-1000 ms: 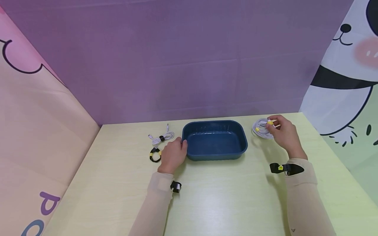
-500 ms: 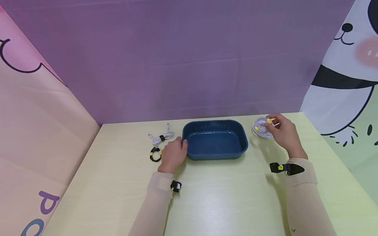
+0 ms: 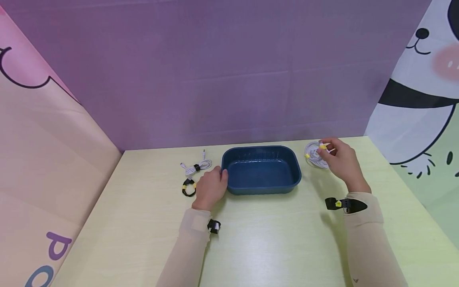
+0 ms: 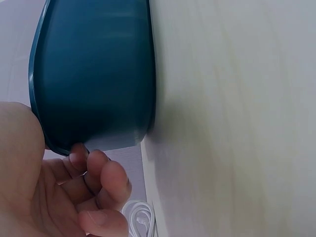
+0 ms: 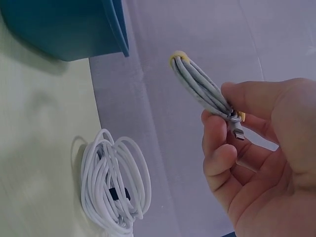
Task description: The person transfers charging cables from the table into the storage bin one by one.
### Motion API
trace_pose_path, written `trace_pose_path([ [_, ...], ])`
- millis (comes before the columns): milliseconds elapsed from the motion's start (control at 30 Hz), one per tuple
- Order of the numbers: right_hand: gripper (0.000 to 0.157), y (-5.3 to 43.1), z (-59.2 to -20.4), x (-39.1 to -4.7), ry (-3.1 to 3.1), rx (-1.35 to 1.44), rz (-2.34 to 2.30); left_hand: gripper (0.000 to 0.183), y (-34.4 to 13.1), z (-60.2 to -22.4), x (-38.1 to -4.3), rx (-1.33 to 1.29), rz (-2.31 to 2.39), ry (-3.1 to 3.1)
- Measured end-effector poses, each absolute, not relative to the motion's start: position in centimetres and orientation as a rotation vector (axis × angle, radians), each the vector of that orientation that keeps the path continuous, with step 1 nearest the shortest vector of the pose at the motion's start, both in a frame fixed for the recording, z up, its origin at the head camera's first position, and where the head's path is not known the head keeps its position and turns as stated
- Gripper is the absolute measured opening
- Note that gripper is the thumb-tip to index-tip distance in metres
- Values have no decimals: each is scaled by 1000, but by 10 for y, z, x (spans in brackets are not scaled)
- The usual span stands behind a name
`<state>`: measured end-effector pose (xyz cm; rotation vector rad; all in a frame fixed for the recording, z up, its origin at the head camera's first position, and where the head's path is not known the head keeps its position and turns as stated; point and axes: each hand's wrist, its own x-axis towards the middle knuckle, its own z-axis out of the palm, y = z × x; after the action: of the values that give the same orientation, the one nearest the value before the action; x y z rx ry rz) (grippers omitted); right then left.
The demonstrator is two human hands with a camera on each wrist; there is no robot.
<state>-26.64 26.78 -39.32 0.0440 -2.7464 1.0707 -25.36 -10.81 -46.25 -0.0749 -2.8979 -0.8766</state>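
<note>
A dark blue rectangular plastic basin (image 3: pixel 263 191) stands at the back of the table. My left hand (image 3: pixel 209 189) grips its left end, with fingertips at the rim in the left wrist view. To the right of the basin, my right hand (image 3: pixel 342 164) pinches a bundled pale charging cable (image 5: pixel 196 81) between thumb and fingers. Two yellow ties bind the bundle, and a small metal plug (image 5: pixel 238 134) sticks out beside the fingers. Below it, a larger white cable coil (image 5: pixel 91 180) with a black strap lies on the table. The held bundle overlaps this coil in the head view.
Left of the basin lies a small white cable (image 3: pixel 204 165) with a black tie. Just in front of it is a black cable loop (image 3: pixel 184 192) with yellow ties, close by my left hand. A purple cloth (image 3: pixel 233 79) hangs behind the table (image 3: pixel 265 243).
My right hand has shifted slightly left with the bundled cable, toward the basin. The left hand and the basin have stayed in place.
</note>
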Motion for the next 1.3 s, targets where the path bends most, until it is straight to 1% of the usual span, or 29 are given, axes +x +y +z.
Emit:
trace_pose_path([
  [667,34,249,-391,-266,-2685,158,1060,39,-107,-463,-254,-58,-837,-2916],
  [1000,38,239,-390,-265,-2730,166,1104,40,-107,-462,-255,-44,-834,-2929],
  [1300,37,232,-392,-266,-2725,209,1113,41,-108,-462,-254,-31,-844,-2940],
])
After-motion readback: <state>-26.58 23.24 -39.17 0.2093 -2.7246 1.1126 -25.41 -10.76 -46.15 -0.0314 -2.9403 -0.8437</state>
